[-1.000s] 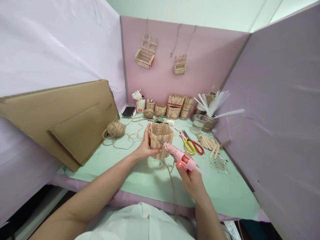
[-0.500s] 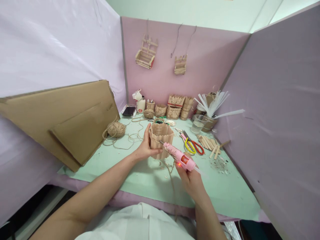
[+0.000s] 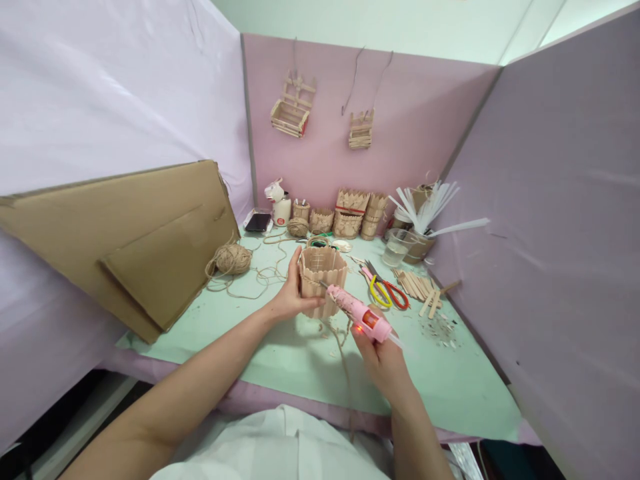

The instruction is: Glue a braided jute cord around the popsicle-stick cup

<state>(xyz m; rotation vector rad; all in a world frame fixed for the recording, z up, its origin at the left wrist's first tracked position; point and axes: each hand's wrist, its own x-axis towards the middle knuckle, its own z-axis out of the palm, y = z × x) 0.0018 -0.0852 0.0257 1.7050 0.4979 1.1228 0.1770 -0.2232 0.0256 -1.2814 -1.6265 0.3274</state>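
My left hand (image 3: 291, 295) grips a small basket of wooden craft sticks (image 3: 322, 275) by its left side, holding it just above the green table (image 3: 280, 353). A pink hot glue gun (image 3: 359, 313) with a red light lit is in my right hand (image 3: 383, 362). Its nozzle touches the basket's front wall. A strand of twine (image 3: 343, 347) hangs from under the basket toward the table's near edge.
A twine ball (image 3: 231, 259) and loose twine lie left of the basket. Scissors (image 3: 384, 291), loose craft sticks (image 3: 419, 287), a plastic cup (image 3: 397, 247) and a holder of white strips (image 3: 425, 213) are at right. Finished baskets (image 3: 350, 217) line the back wall. Cardboard sheets (image 3: 125, 233) lean at left.
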